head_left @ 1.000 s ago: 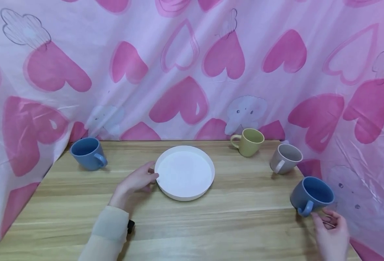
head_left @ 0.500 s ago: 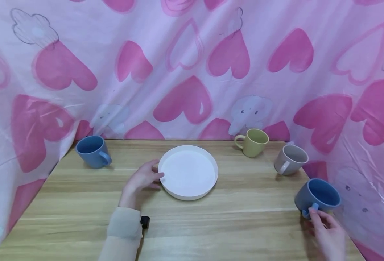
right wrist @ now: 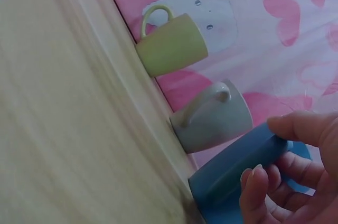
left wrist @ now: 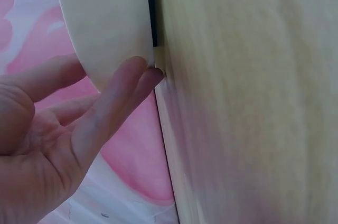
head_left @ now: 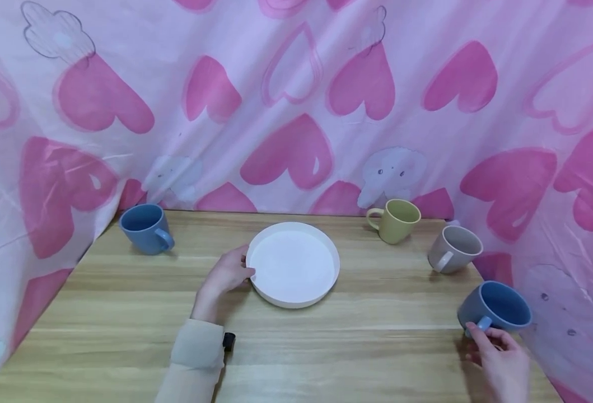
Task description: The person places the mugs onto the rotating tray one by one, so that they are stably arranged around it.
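Wooden table (head_left: 336, 352), cloth with pink hearts (head_left: 291, 145) hanging behind its back edge and down its sides. Two bare hands at work, well apart.

Left hand (head_left: 225, 271): pinching the near-left rim of a shallow white dish (head_left: 293, 266), thumb over the rim, fingers along the outer wall. Dish lies flat, about midway between the table's left and right edges, closer to the back edge. Pale sleeve (head_left: 195, 347) on this arm; small black object (head_left: 229, 342) at the cuff.

Right hand (head_left: 505, 358): gripping the handle of a blue mug (head_left: 495, 308), thumb on the outside, fingers curled beneath. Mug upright by the right edge; I can't tell whether its base bears fully on the wood.

Behind that, near the right edge, a grey mug (head_left: 454, 249), handle towards the near side. Further back, by the back-right corner, a yellow-green mug (head_left: 394, 221), handle leftward. Second blue mug (head_left: 145, 229) at the back-left corner, upright, handle to the right.
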Demonstrator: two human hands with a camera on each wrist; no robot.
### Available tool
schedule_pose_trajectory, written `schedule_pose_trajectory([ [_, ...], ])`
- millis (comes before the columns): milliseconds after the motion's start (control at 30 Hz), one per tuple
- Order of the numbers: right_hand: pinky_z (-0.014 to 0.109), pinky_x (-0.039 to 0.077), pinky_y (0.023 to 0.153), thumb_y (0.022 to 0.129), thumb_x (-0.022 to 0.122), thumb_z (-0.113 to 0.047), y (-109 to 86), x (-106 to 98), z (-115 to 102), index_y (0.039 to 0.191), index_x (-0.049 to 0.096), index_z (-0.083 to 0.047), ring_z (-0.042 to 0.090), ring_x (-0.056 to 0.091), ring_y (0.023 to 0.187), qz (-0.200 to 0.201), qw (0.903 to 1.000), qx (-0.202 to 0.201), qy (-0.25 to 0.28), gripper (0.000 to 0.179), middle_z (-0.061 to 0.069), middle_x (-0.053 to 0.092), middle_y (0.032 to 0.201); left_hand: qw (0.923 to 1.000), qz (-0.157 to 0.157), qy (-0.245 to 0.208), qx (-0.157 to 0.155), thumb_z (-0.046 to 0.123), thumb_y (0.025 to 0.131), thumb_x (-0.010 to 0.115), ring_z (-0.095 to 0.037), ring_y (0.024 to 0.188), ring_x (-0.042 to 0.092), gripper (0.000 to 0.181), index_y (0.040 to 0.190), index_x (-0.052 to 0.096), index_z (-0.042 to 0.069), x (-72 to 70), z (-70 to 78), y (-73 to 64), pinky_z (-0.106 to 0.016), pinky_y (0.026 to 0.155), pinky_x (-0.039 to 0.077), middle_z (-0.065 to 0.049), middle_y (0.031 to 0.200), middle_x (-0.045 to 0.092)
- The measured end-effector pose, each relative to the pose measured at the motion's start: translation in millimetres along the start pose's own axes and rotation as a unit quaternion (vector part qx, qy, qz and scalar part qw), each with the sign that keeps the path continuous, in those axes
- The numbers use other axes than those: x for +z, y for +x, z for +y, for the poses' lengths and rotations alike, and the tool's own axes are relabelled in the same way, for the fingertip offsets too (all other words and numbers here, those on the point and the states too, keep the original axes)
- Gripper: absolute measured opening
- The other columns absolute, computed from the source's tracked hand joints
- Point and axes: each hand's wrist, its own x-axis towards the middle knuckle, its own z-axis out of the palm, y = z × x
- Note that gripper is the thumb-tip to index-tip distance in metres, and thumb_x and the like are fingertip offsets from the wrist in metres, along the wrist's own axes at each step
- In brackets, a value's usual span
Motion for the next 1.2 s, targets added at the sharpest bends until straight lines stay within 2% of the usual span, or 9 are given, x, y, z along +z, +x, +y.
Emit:
schedule_pose_trajectory([
  [300,0.029,0.056,0.051,0.09,0.067,-0.014,-0.6,3.6,-4.1,0.108,0.052,0.001,0.011,0.064,0.058,0.01,0.9966,-0.012,-0.082,0.028,-0.009,0.058,0.07,0.9998,0.001,0.021,0.008,-0.005,0.085,0.061,-0.027,0.098,0.061,0.046,0.13,0.054,-0.003,-4.3,-3.3,1.7,-0.037,0.079,0.054,-0.022,0.117,0.062],
  [567,0.02,0.048,0.043,0.094,0.062,-0.014,-3.6,-5.5,-4.7,0.115,0.051,0.005,0.006,0.058,0.052,0.043,0.9847,0.008,-0.169,0.03,0.021,0.054,0.099,0.9998,-0.009,0.009,0.017,-0.005,0.085,0.059,-0.024,0.082,0.063,0.049,0.133,0.054,-0.003,-2.5,-6.3,0.5,-0.031,0.071,0.053,-0.021,0.112,0.064],
  [633,0.017,0.045,0.043,0.094,0.061,-0.017,-3.3,-8.8,-4.1,0.115,0.051,0.004,0.004,0.057,0.051,0.053,0.9837,0.012,-0.172,0.031,0.02,0.055,0.098,0.9997,-0.006,0.007,0.021,-0.005,0.085,0.059,-0.024,0.087,0.063,0.049,0.133,0.053,-0.004,-2.6,-5.7,1.0,-0.031,0.072,0.053,-0.022,0.113,0.064],
  [767,0.029,0.043,0.063,0.092,0.062,-0.024,-1.7,-17.0,-3.1,0.111,0.053,0.002,0.011,0.058,0.058,0.088,0.9765,0.015,-0.196,0.033,0.014,0.061,0.079,0.9997,-0.003,0.013,0.018,-0.005,0.085,0.059,-0.027,0.098,0.062,0.052,0.136,0.051,-0.004,-3.8,-4.5,1.4,-0.036,0.08,0.054,-0.023,0.116,0.064],
  [867,0.032,0.039,0.063,0.092,0.061,-0.023,-1.1,-22.3,-1.3,0.11,0.053,0.003,0.013,0.058,0.057,0.1,0.974,0.015,-0.203,0.033,0.012,0.061,0.072,0.9995,-0.002,0.028,0.012,-0.003,0.087,0.059,-0.028,0.102,0.062,0.055,0.14,0.047,-0.006,-5.4,-4.8,1.5,-0.041,0.088,0.052,-0.023,0.114,0.065],
  [933,0.024,0.04,0.055,0.093,0.061,-0.019,-0.7,-23.2,-0.2,0.11,0.053,0.004,0.004,0.054,0.045,0.1,0.9784,0.01,-0.181,0.029,0.005,0.059,0.067,0.9993,0.0,0.038,0.005,-0.002,0.087,0.059,-0.027,0.102,0.062,0.057,0.142,0.043,-0.007,-6.7,-4.7,1.5,-0.042,0.09,0.05,-0.023,0.113,0.065],
  [1033,0.02,0.04,0.044,0.092,0.064,-0.018,-3.7,-21.9,-1.8,0.109,0.056,0.002,0.002,0.055,0.043,0.099,0.9855,0.005,-0.137,0.027,-0.007,0.057,0.062,0.9996,-0.001,0.028,-0.004,-0.002,0.088,0.059,-0.028,0.102,0.062,0.059,0.143,0.039,-0.008,-7.5,-4.6,1.3,-0.04,0.089,0.052,-0.025,0.114,0.064],
  [1133,0.015,0.042,0.046,0.088,0.068,-0.017,-7.1,-19.2,-8.1,0.102,0.063,-0.005,-0.001,0.058,0.044,0.101,0.9916,-0.02,-0.078,0.018,-0.02,0.055,0.057,0.9999,-0.011,0.003,0.004,-0.004,0.088,0.057,-0.034,0.11,0.06,0.058,0.144,0.038,-0.008,-6.3,-5.2,0.6,-0.04,0.09,0.053,-0.029,0.123,0.058],
  [1200,0.011,0.044,0.046,0.086,0.069,-0.01,-9.3,-15.8,-14.1,0.095,0.066,-0.007,0.002,0.06,0.045,0.095,0.9942,-0.045,-0.021,0.011,-0.019,0.058,0.061,0.9998,-0.014,-0.009,0.011,-0.005,0.088,0.056,-0.036,0.116,0.057,0.055,0.142,0.042,-0.006,-4.3,-6.0,0.5,-0.041,0.093,0.051,-0.029,0.127,0.056],
])
